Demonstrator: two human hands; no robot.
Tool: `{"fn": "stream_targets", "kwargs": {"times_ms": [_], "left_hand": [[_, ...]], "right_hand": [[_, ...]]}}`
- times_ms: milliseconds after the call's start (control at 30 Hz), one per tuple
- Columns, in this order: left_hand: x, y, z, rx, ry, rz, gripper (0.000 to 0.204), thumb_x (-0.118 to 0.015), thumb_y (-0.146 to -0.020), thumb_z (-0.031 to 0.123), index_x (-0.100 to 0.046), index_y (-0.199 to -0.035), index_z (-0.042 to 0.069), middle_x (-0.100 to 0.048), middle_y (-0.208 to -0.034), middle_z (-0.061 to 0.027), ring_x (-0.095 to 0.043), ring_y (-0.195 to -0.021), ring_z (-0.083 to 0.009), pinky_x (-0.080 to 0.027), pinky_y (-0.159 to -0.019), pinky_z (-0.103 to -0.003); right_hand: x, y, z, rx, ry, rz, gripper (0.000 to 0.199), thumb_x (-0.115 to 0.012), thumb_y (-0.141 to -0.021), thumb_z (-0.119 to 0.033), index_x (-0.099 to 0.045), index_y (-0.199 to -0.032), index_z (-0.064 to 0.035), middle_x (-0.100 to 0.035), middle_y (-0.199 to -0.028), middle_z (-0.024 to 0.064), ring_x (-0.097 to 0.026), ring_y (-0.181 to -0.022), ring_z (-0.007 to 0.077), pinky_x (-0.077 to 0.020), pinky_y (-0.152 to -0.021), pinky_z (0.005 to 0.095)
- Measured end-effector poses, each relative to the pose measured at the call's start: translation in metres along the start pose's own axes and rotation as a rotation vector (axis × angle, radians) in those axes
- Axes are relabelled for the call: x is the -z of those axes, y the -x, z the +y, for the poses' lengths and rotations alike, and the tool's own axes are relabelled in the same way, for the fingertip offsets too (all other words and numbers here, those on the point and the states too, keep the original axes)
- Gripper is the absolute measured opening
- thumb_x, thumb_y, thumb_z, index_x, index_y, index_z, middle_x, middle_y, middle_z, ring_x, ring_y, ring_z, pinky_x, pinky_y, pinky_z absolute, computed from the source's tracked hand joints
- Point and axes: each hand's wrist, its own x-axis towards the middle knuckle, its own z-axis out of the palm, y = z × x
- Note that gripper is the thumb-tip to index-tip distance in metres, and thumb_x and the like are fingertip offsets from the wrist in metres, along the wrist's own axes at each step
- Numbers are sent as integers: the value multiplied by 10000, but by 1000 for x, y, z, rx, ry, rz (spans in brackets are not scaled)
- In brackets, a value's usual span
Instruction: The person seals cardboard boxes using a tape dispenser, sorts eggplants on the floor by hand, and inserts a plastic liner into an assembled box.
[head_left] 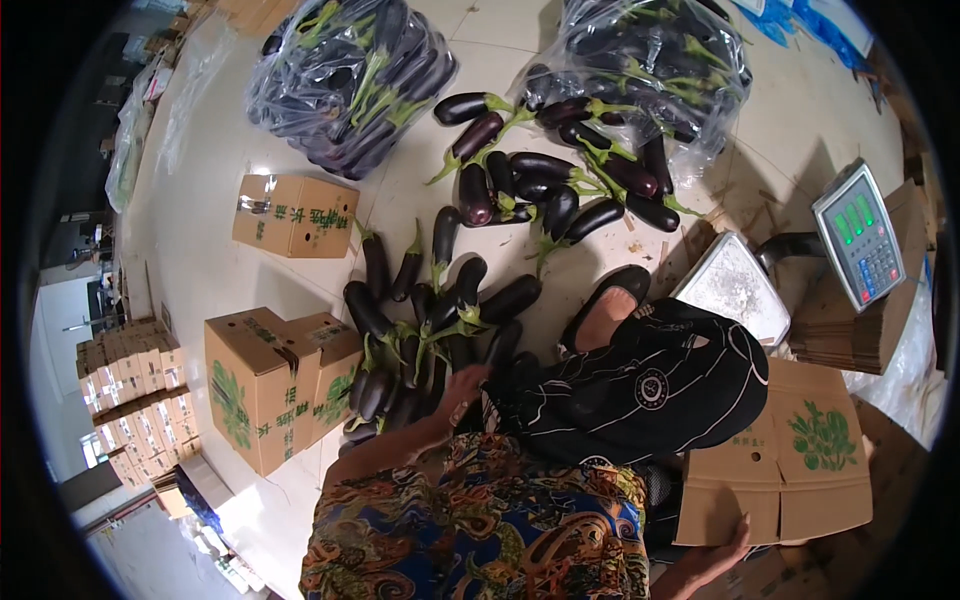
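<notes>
My right hand (pixel 728 553) grips the near edge of a flattened-looking brown cardboard box (pixel 720 495) with green vegetable print, its thumb up against the panel. At the right of my lap, the box is tilted. My left hand (pixel 462 388) is down beside my black-clad knee, at the edge of a loose pile of eggplants (pixel 368 310). Its fingers are partly hidden, so whether it holds one does not show. A second loose group of eggplants (pixel 540 165), purple-black with green stems, lies farther ahead on the floor.
Two clear plastic bags of eggplants (pixel 350 80) (pixel 650 60) stand at the back. Cardboard boxes (pixel 290 215) (pixel 250 385) stand on the left. On the right are a platform scale (pixel 735 290) with a lit display (pixel 858 235) and stacked flat cardboard (pixel 840 335). More boxes (pixel 140 400) are piled far left.
</notes>
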Motion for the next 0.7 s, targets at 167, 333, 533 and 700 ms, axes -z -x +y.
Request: {"fn": "stream_targets", "kwargs": {"times_ms": [167,333,533,700], "left_hand": [[9,-32,20,-333,-390,64,605,-199,-1012,539,-329,-1533,260,-137,-1597,-151,-202,-1403,-404,-200,-1051,-570],[-36,-45,-21,-385,-975,416,543,-407,-996,322,-315,-1531,350,-93,-1606,-164,-250,-1384,-402,-250,-1024,-554],[-12,-48,-7,-413,-1026,285,930,-633,-724,-29,-349,-1494,410,-76,-1625,-133,-273,-1406,-368,-332,-975,-530],[-59,-37,-70,-301,-1591,595,708,-514,-938,11,-274,-1518,339,-90,-1639,-12,-294,-1401,-365,-361,-965,-529]], "right_hand": [[43,-21,33,631,692,-183,365,-407,-1044,-241,-486,-1349,-57,-453,-1295,173,-509,-1209,302,-482,-1003,438],[49,-34,48,519,453,-265,385,-355,-1061,-284,-458,-1364,-69,-446,-1286,179,-503,-1209,313,-499,-996,450],[57,-30,50,688,687,-268,467,-355,-1043,-426,-455,-1362,-100,-410,-1359,190,-482,-1237,318,-493,-997,488],[-7,-16,16,116,118,-137,482,-523,-955,-405,-527,-1285,-55,-512,-1244,192,-567,-1119,288,-528,-909,460]]}}
